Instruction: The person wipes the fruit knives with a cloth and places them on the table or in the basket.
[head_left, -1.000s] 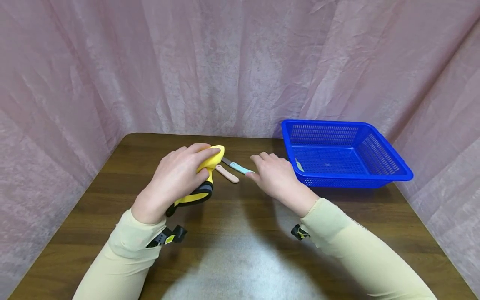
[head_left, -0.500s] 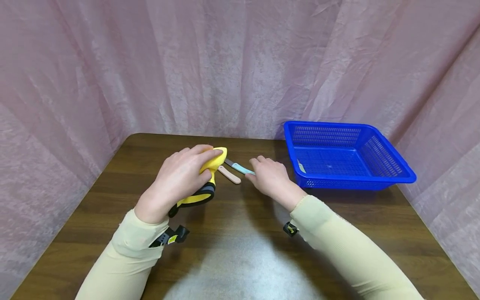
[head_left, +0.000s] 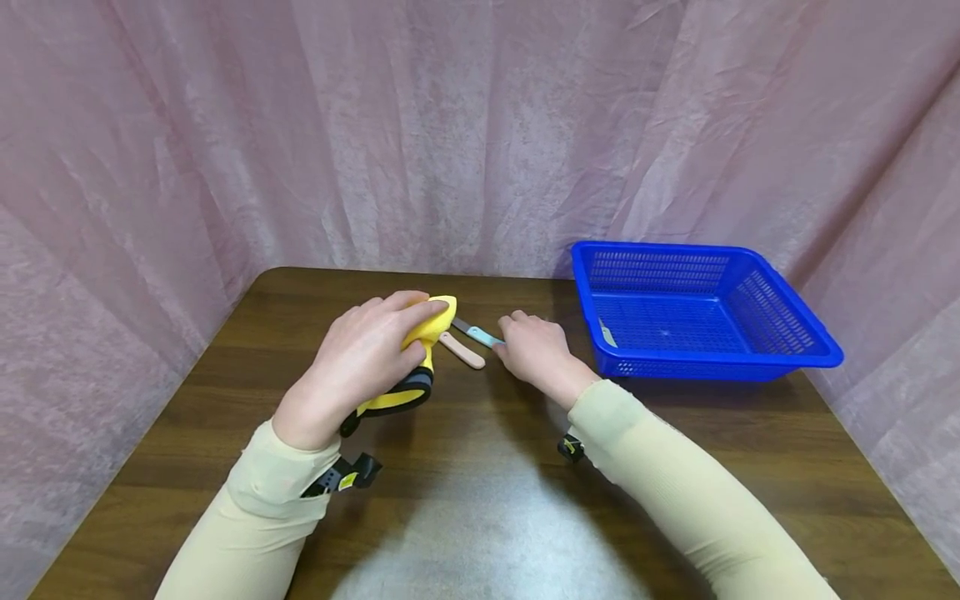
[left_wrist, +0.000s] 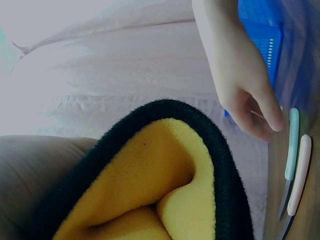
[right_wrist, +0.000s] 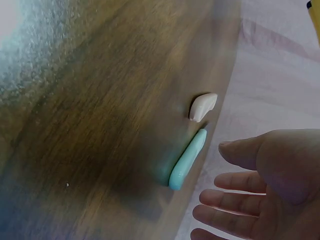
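Observation:
My left hand (head_left: 367, 354) grips a fuzzy yellow cloth (head_left: 427, 337) with dark edging. In the left wrist view the cloth (left_wrist: 145, 180) hangs in a fold, its black border showing. Right of it, two small knives lie side by side on the table. One knife has a mint handle (head_left: 483, 336), the other a pale pink handle (head_left: 462, 351); the cloth overlaps the pink one's blade in the head view. My right hand (head_left: 536, 350) hovers beside the mint handle's end. In the right wrist view its fingers (right_wrist: 232, 202) are spread and apart from the mint handle (right_wrist: 187, 160).
A blue plastic basket (head_left: 705, 360) stands at the back right of the wooden table (head_left: 480, 467). A small pale object (head_left: 607, 333) lies inside it by the left wall. Pink curtains (head_left: 480, 133) hang behind and on both sides.
My right hand has moved slightly left and down toward the mint-handled knife. The left hand keeps its grip on the cloth, nearly still. The whole head view has shifted a little.

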